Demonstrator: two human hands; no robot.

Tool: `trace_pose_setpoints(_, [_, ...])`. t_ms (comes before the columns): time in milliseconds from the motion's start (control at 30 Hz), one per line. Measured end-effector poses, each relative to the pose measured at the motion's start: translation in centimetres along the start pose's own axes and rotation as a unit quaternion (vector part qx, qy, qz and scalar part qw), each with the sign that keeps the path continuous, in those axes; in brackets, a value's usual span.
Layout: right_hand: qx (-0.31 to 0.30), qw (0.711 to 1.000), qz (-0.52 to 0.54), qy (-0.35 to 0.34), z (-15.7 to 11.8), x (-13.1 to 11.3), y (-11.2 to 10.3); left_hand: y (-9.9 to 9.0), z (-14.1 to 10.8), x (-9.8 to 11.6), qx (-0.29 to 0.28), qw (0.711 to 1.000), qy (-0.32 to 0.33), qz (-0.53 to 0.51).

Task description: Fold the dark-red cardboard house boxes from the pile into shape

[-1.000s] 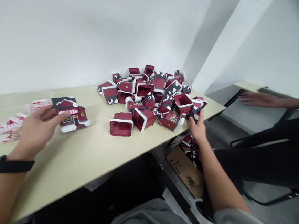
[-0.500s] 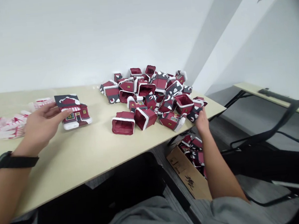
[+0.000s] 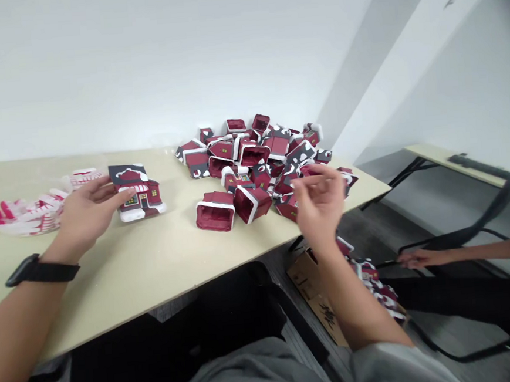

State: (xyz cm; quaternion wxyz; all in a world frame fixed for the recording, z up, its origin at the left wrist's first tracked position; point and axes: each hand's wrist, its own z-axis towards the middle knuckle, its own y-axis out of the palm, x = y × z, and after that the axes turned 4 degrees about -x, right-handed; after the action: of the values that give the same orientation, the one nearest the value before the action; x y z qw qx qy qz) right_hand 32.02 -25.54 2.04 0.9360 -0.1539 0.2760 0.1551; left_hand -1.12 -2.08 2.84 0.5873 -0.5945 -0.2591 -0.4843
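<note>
My left hand (image 3: 89, 213) grips a small red house (image 3: 138, 194) by its left side, upright at the table's left part, its dark roof and lit windows facing me. My right hand (image 3: 321, 206) hangs over the right part of a pile of similar red houses (image 3: 253, 154), fingers curved and apart, nothing in it. Two houses (image 3: 215, 213) lie at the pile's front with their hollow undersides toward me. To the left of my left hand lie red and white pieces (image 3: 40, 209) in clear plastic.
An open cardboard box (image 3: 319, 303) with more houses stands on the floor below the table (image 3: 155, 269). At right, another person's hand (image 3: 423, 258) is at a black folding chair (image 3: 482, 220). A white wall rises behind.
My right hand has left the pile's right end, moving left and up toward me, fingers now apart. Another person's hand has come in from the right. The view has shifted slightly.
</note>
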Motion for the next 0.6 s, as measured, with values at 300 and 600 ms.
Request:
trace_pose_setpoints(300, [-0.306,0.944,0.108,-0.06,1.1,-9.8,14.1,0.0,-0.1,0.5,0.033,0.999,-0.003,-0.005])
trace_pose_setpoints(600, [-0.361,0.875,0.288,0.145,1.7,-7.9,24.3,-0.3,0.1,-0.1,-0.002,0.995,0.029,-0.091])
